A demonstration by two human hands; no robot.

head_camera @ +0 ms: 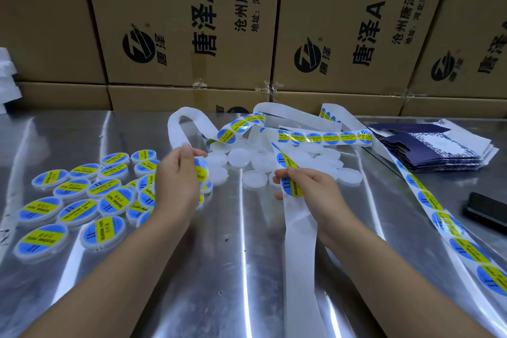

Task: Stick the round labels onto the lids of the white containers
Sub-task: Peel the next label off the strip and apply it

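My left hand (178, 178) holds a white container (201, 170) tilted on edge, a blue-and-yellow label on its lid. My right hand (310, 189) pinches the white backing strip (299, 241) at a round blue-and-yellow label (293, 186). Several bare white containers (263, 162) lie in a heap just beyond both hands. Several labelled containers (79, 200) are spread on the left. A long strip of unused labels (444, 222) runs down the right side of the metal table (219, 269).
Coiled label strip (323, 137) and empty backing loops (186, 123) lie behind the heap. A stack of dark blue printed cards (439, 145) is at the back right, a black phone (488, 210) at the right edge. Cardboard boxes (192, 22) wall the back.
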